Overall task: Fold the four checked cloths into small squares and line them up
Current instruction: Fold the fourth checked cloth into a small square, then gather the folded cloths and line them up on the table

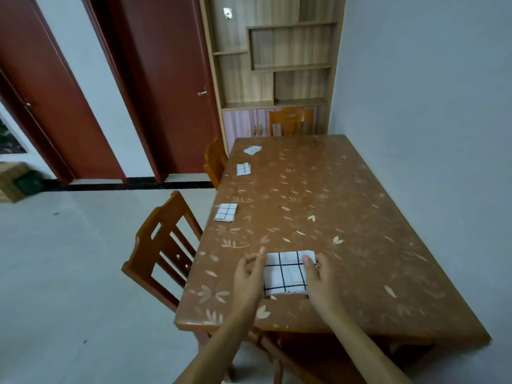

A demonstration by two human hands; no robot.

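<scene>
A folded white cloth with black checks (286,273) lies near the front edge of the brown leaf-patterned table (346,217). My left hand (249,271) touches its left edge, one finger straight along the side and the others curled. My right hand (318,275) lies on its right edge with fingers over the top corner. Three smaller folded checked cloths sit in a line along the table's left side: a near one (225,212), a middle one (243,169) and a far one (252,150).
Wooden chairs stand at the table's left side (163,245) (214,162), at the far end (291,121) and under the near edge. A wall runs along the right. A wooden shelf unit (274,65) and red doors are behind.
</scene>
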